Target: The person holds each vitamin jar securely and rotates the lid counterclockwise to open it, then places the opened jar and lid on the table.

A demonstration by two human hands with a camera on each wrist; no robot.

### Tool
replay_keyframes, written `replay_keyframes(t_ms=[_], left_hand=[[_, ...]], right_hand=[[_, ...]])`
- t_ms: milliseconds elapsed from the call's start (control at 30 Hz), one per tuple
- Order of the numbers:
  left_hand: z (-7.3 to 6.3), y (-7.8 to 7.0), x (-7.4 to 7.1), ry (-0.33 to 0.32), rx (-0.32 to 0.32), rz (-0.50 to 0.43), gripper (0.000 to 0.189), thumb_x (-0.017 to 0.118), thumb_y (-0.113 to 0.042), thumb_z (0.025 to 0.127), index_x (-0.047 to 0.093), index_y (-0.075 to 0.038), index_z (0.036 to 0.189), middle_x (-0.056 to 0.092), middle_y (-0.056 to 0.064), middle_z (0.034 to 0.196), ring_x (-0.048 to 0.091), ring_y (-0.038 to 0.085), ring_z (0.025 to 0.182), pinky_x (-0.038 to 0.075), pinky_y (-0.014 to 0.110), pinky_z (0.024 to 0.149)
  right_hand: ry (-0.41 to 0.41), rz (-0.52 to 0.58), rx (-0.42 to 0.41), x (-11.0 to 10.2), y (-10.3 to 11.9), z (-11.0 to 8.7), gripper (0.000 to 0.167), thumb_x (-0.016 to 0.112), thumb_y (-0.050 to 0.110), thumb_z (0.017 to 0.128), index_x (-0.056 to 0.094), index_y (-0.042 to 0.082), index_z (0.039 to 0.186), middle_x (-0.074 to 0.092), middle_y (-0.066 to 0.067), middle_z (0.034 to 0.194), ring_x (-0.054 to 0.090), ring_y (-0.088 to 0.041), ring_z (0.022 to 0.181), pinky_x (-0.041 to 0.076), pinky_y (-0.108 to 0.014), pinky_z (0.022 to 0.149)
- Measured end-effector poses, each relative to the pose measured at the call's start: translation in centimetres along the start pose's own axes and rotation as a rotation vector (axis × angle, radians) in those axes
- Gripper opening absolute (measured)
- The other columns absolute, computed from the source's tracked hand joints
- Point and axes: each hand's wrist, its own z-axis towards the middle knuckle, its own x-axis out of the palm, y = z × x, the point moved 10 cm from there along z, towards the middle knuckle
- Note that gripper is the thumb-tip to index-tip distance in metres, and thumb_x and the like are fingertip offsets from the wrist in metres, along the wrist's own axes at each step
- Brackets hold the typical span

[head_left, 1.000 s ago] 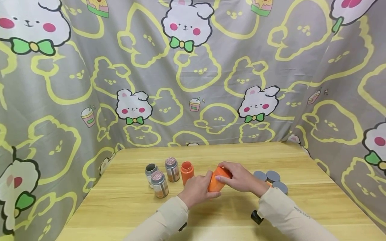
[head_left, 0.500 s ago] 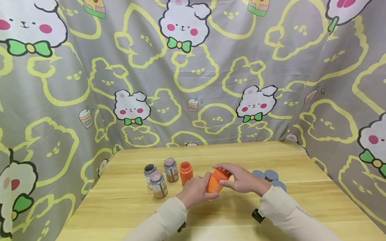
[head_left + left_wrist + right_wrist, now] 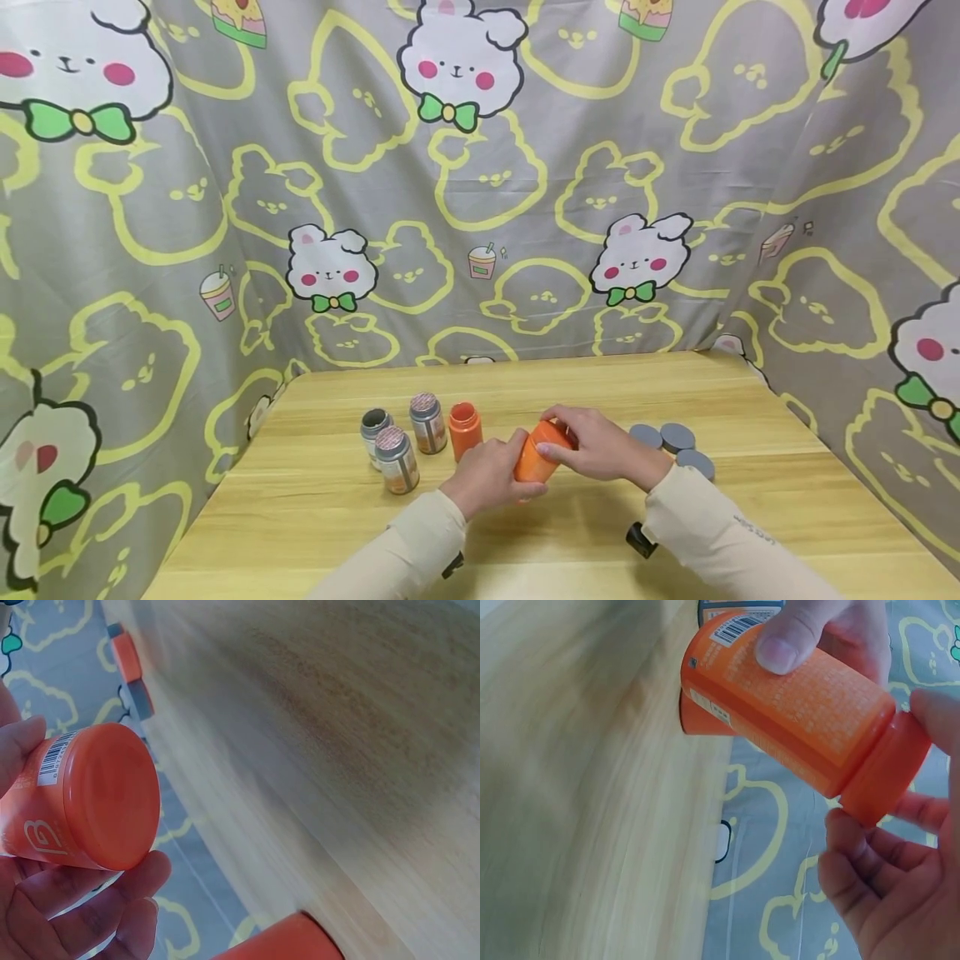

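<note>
My left hand (image 3: 491, 477) grips the body of an orange bottle (image 3: 795, 705), which is lifted and tilted, its base facing the left wrist camera. At the other end, the fingers and thumb of my right hand (image 3: 603, 446) hold the bottle's orange screw cap (image 3: 889, 769). The cap sits on the bottle's neck. Just behind my left hand stands a second orange bottle (image 3: 466, 429), upright and uncapped. Farther left are three grey bottles: one with an open mouth (image 3: 375, 429) and two with printed seals, a front one (image 3: 397, 467) and a back one (image 3: 428, 425).
Right of my right hand lie several grey caps (image 3: 695, 465), with a bit of orange cap (image 3: 670, 456) between them, partly hidden by the wrist. Everything rests on a wooden table (image 3: 315, 517). A patterned curtain (image 3: 540, 183) encloses the back and sides.
The bottle stays held between both hands. My right hand's fingers shift slightly around the cap, showing more of it half a second ago and less now. The standing bottles have not moved.
</note>
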Motion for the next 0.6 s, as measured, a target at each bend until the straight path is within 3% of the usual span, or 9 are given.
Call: replay_keyframes(t_ms=[200, 300, 433, 600], left_hand=[[-0.01, -0.12, -0.06, -0.007, 0.012, 0.001, 0.055, 0.074, -0.052, 0.08, 0.05, -0.016, 0.114, 0.051, -0.007, 0.069, 0.047, 0.009, 0.053, 0.039, 0.025, 0.048], [-0.07, -0.19, 0.0, -0.009, 0.014, 0.007, 0.056, 0.074, -0.052, 0.08, 0.05, -0.016, 0.114, 0.051, -0.007, 0.069, 0.047, 0.009, 0.053, 0.039, 0.024, 0.049], [-0.1, -0.29, 0.14, -0.005, 0.016, 0.015, 0.056, 0.074, -0.054, 0.079, 0.05, -0.017, 0.113, 0.051, -0.008, 0.068, 0.047, 0.009, 0.053, 0.039, 0.025, 0.048], [-0.04, -0.33, 0.19, 0.002, 0.014, 0.016, 0.055, 0.074, -0.053, 0.08, 0.05, -0.017, 0.113, 0.051, -0.007, 0.068, 0.047, 0.01, 0.053, 0.039, 0.025, 0.048]], right_hand=[[0.019, 0.029, -0.071, -0.09, 0.27, -0.37, 0.046, 0.063, 0.037, 0.094, 0.055, 0.006, 0.127, 0.058, 0.007, 0.093, 0.052, -0.009, 0.07, 0.048, -0.026, 0.062], [0.029, 0.024, -0.061, 0.03, 0.07, -0.56, 0.049, 0.063, 0.037, 0.094, 0.053, 0.005, 0.13, 0.058, 0.007, 0.096, 0.052, -0.008, 0.073, 0.048, -0.026, 0.064], [0.021, -0.009, -0.021, 0.07, -0.22, -0.59, 0.049, 0.061, 0.04, 0.094, 0.054, 0.004, 0.126, 0.057, 0.008, 0.089, 0.051, -0.006, 0.068, 0.046, -0.025, 0.06], [0.013, -0.006, -0.028, 0.06, -0.23, -0.49, 0.043, 0.061, 0.042, 0.095, 0.057, 0.006, 0.119, 0.057, 0.009, 0.083, 0.05, -0.004, 0.064, 0.046, -0.024, 0.057]])
